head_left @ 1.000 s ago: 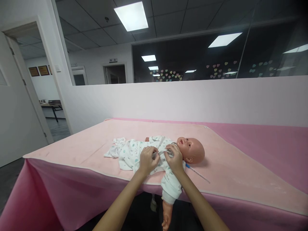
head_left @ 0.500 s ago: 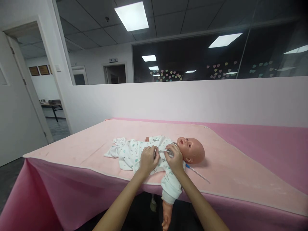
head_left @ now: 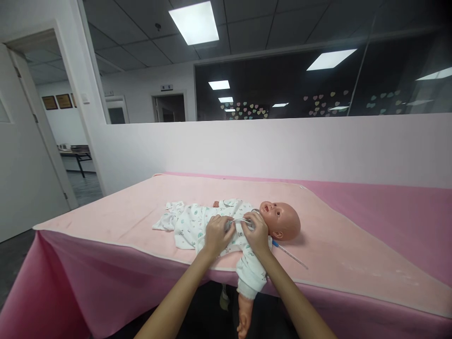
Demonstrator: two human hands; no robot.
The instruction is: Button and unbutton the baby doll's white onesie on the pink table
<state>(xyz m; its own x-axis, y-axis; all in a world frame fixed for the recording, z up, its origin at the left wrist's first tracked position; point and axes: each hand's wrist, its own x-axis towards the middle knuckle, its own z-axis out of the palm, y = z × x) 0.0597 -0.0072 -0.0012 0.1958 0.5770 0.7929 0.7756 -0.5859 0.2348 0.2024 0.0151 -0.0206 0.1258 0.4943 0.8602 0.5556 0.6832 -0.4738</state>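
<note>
Baby doll [head_left: 285,221] looks like smooth plastic with a slight sheen, and its outfit [head_left: 192,223] is matt cloth. Peach sheet [head_left: 134,207] looks like matt fabric, pink drape [head_left: 106,278] seems smoother. Window [head_left: 275,84] is glossy, reflective glass tbh.

The left hand [head_left: 217,233] and right hand [head_left: 257,231] hide both ends of the white strip [head_left: 240,220]. The lower edge clips the left forearm [head_left: 173,301] at seven o'clock, the right forearm [head_left: 300,301] at five, the dangling doll hand [head_left: 243,326] at six. Lettering on the door sign [head_left: 166,87], toward eleven, is too small to read.
</note>
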